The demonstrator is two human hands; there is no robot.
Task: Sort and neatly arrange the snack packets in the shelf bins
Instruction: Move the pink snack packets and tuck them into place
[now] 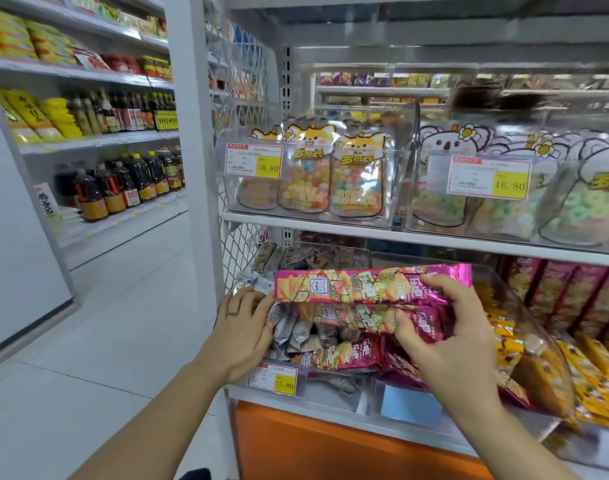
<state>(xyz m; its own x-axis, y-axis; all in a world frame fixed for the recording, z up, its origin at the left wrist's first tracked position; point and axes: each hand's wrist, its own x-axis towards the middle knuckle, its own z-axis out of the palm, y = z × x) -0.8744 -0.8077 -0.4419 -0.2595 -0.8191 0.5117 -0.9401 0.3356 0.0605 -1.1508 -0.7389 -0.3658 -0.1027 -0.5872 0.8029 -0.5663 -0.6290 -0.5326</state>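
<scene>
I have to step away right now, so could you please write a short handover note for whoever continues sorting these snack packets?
Left hand: open, straight fingers against the left end of the long pink foil packets.
Right hand: grips the right end of those packets, held level over the clear plastic bin on the lower shelf.
In the bin: small grey packets on the left, mixed with loose pink packets at the front.
Done: nothing in this bin looks sorted yet.
Left: set the held packets down tidily and separate grey from pink.
</scene>
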